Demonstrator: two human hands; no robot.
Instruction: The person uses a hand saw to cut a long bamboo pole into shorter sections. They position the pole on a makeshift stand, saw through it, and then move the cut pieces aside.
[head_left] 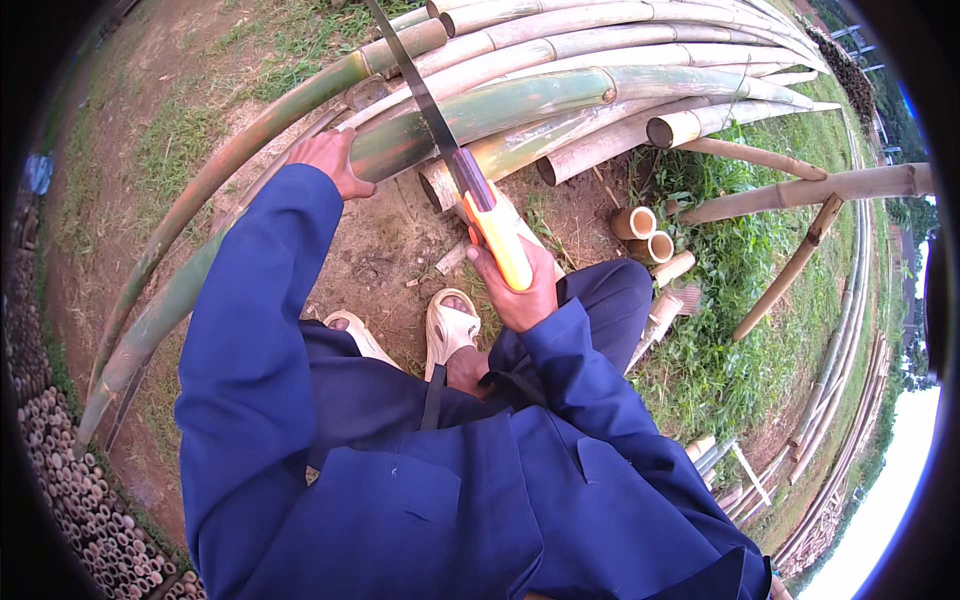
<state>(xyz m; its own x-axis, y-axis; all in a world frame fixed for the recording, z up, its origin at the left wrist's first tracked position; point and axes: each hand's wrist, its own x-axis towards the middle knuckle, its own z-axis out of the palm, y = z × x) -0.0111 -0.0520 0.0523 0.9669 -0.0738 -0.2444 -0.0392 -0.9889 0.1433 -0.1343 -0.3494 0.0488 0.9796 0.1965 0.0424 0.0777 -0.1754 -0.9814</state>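
Observation:
A hand saw (508, 245) with an orange and yellow handle is gripped in my right hand (522, 287). Its dark blade points up and away from me, lying across a thick green bamboo pole (530, 103). Whether the teeth have cut into the pole I cannot make out. Left of the blade, my left hand (331, 160) is wrapped over the same pole, thumb toward me. A thinner green-brown bamboo pole (265, 125) runs alongside on the far left.
Many pale bamboo poles (580, 47) lie stacked beyond the saw. Short cut bamboo pieces (634, 223) sit on the ground to the right, near a bamboo support frame (790, 195). At the lower left is a pile of bamboo ends (85, 490). My sandalled feet (452, 318) stand on bare soil.

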